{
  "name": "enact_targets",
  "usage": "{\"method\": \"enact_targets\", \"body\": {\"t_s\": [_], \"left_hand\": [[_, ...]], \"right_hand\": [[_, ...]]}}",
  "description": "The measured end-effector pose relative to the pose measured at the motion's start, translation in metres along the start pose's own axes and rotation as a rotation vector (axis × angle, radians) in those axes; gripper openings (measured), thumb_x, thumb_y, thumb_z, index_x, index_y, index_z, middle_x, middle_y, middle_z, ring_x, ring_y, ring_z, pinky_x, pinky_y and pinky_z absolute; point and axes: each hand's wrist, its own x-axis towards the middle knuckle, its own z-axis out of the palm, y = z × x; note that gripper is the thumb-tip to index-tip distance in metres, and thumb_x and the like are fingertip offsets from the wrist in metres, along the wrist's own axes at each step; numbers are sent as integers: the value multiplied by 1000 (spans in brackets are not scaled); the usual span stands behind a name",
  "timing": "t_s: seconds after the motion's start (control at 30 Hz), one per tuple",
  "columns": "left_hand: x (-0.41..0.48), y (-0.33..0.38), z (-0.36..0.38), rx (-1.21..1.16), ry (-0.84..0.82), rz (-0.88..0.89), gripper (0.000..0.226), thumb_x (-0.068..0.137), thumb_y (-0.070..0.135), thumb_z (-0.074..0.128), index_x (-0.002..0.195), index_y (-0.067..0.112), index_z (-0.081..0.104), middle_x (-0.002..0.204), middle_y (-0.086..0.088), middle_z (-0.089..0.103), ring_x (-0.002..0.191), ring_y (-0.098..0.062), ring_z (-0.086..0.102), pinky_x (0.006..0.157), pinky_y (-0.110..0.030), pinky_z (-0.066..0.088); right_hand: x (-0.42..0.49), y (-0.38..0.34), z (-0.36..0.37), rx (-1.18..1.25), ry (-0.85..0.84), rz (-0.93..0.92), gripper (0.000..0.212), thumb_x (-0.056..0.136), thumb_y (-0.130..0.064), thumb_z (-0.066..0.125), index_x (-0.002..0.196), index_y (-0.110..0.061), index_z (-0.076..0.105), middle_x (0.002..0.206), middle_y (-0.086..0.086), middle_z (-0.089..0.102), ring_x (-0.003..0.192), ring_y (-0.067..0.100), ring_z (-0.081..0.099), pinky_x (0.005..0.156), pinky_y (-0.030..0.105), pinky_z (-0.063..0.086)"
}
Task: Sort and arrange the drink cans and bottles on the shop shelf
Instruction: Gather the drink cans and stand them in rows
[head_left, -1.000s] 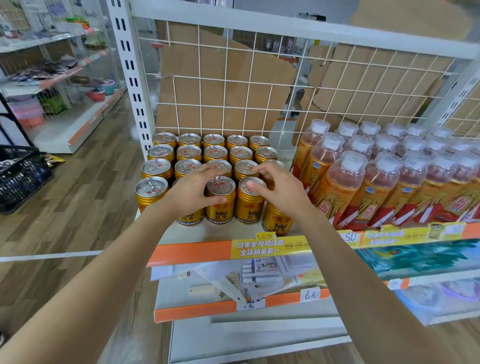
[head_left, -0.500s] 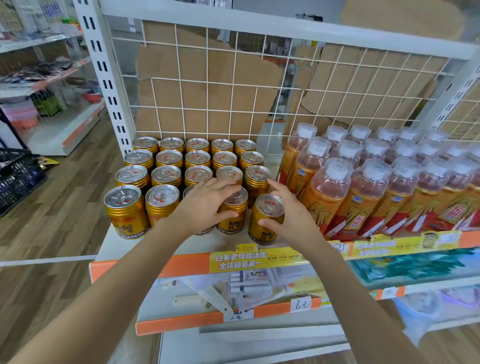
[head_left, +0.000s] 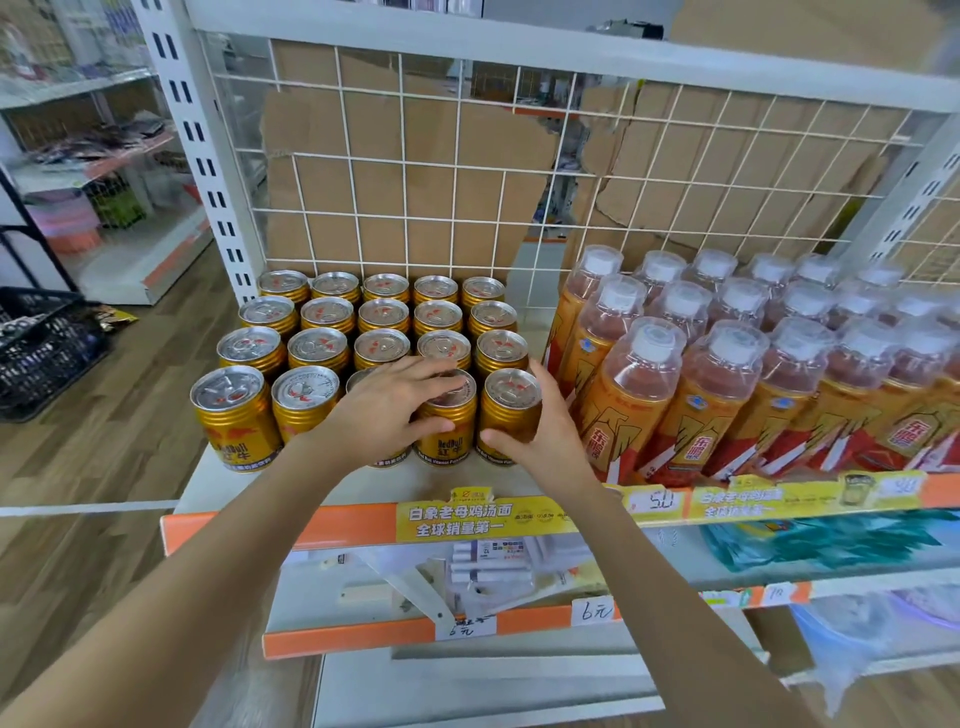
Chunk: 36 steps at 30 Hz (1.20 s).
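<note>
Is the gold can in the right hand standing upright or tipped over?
Upright: the gold can stands on its base on the shelf, lid up, right hand gripping its side.

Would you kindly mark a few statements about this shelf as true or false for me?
1. The gold metal drink cans stand left of the orange plastic bottles. True.
2. The right hand grips a bottle. False: it grips the front-right can.
3. The bottles have black caps. False: their caps are white.
4. Brown cardboard stands behind the cans. True.
5. The left hand hangs free. False: it grips the neighbouring front can.
</note>
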Motion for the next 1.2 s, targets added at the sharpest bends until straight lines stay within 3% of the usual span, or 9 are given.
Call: {"method": "enact_targets", "body": {"t_s": [0.13, 0.3, 0.5, 0.6, 0.67, 0.8, 1.0, 1.2], "left_hand": [[-1, -1, 1, 24, 7, 28, 49, 87, 30, 62, 133, 23, 51, 142, -4, 45, 127, -27, 43, 98, -45, 39], [-1, -2, 2, 37, 11, 35, 48, 87, 29, 62, 133, 24, 51, 143, -4, 44, 129, -28, 42, 98, -46, 40], [-1, -2, 2, 33, 2, 42, 48, 88, 28, 61, 135, 27, 49, 146, -3, 40, 132, -27, 39, 100, -48, 38], [-2, -2, 2, 30, 13, 45, 48, 88, 27, 61, 134, 27, 49, 145, -3, 41, 132, -28, 40, 99, -48, 38], [-2, -2, 2, 27, 19, 48, 47, 88, 27, 61, 134, 27, 49, 145, -3, 41, 131, -28, 40, 99, -49, 39], [-3, -3, 3, 29, 21, 44, 47, 89, 29, 60, 135, 28, 48, 146, -2, 39, 132, -26, 38, 99, -48, 38], [-2, -4, 4, 40, 13, 32, 47, 91, 31, 57, 137, 30, 45, 148, -1, 37, 134, -25, 35, 102, -46, 35], [-4, -2, 2, 32, 11, 29, 47, 90, 32, 58, 136, 31, 47, 148, 1, 36, 134, -24, 36, 101, -47, 37]], "right_hand": [[-5, 19, 7, 22, -4, 101, 102, 74, -12, 77, 149, -21, 9, 150, 2, 31, 137, 15, 30, 113, 42, 30], [-1, 22, 6, -1, -24, 79, 90, 75, -11, 76, 145, -22, 20, 142, -1, 42, 131, 14, 39, 110, 40, 34], [2, 23, 6, 17, -89, 81, 93, 81, -7, 69, 149, -19, 7, 152, 2, 27, 139, 15, 26, 115, 43, 24], [3, 25, 8, 32, -94, 87, 98, 76, -19, 69, 148, -26, 3, 154, 1, 20, 141, 16, 21, 115, 46, 24], [3, 25, 9, 30, -90, 85, 106, 70, -29, 76, 148, -26, 3, 153, 1, 21, 141, 15, 23, 115, 42, 24], [5, 25, 12, 13, -17, 99, 100, 69, -15, 81, 145, -18, 16, 146, 3, 35, 135, 18, 32, 113, 34, 26], [7, 28, 9, -19, -14, 60, 93, 72, -8, 78, 144, -14, 20, 145, 3, 35, 131, 10, 31, 101, 12, 19], [4, 26, 11, -37, -2, 75, 93, 76, -8, 75, 146, -17, 16, 147, 2, 33, 136, 15, 29, 105, 19, 18]]}}
